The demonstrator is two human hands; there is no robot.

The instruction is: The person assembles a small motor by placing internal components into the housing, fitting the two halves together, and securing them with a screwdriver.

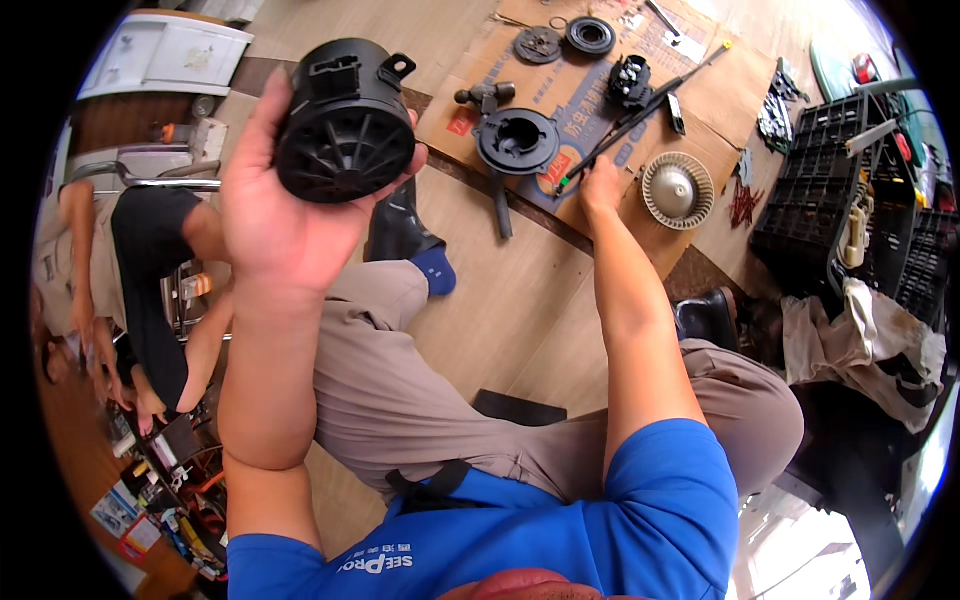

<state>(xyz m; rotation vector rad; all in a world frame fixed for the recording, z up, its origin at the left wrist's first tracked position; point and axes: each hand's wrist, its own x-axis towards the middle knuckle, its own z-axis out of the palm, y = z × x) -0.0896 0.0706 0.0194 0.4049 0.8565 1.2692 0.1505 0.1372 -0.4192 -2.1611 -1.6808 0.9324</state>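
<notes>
- One black housing [345, 120] is off the floor, cupped in the raised left hand [275, 210].
- Several parts lie loose on cardboard [600, 110]: ring [517, 141], fan wheel [677, 190].
- Right hand [602, 186] presses there; its grip I cannot tell. Reassembly looks largely undone.

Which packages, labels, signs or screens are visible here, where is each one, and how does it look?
Flattened cardboard box: on the floor beyond the right hand, brown, with red and blue print, parts lying on it.
Colourful printed packets: lower left edge, on the floor, small and flat.
Shirt print: white lettering on the blue shirt, bottom centre.
No screens or signs visible.
</notes>
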